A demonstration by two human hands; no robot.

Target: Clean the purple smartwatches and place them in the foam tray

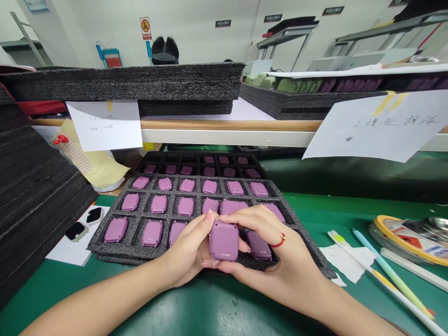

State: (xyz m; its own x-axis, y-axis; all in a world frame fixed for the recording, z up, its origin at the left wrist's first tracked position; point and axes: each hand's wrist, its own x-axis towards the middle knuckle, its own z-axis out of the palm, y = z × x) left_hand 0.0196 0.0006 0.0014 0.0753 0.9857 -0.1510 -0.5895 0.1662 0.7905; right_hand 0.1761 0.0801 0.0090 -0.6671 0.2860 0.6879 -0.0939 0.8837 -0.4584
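Note:
A purple watch case (224,241) is held upright between both hands just above the near edge of a black foam tray (138,249). My left hand (187,249) grips its left side, thumb up along the edge. My right hand (266,242), with a red thread ring, curls over the case from the right and top, fingers closed. The tray holds several more purple cases (159,204) in rows of pockets. Another purple case (259,245) lies in the pocket under my right hand.
A second foam tray (196,161) with purple cases sits behind the first. Stacked black foam (31,196) fills the left. Two dark-screened parts (84,224) lie on white paper. Pens (388,268), tape rolls (409,235) and paper slips lie right. A shelf (227,130) with foam trays spans above.

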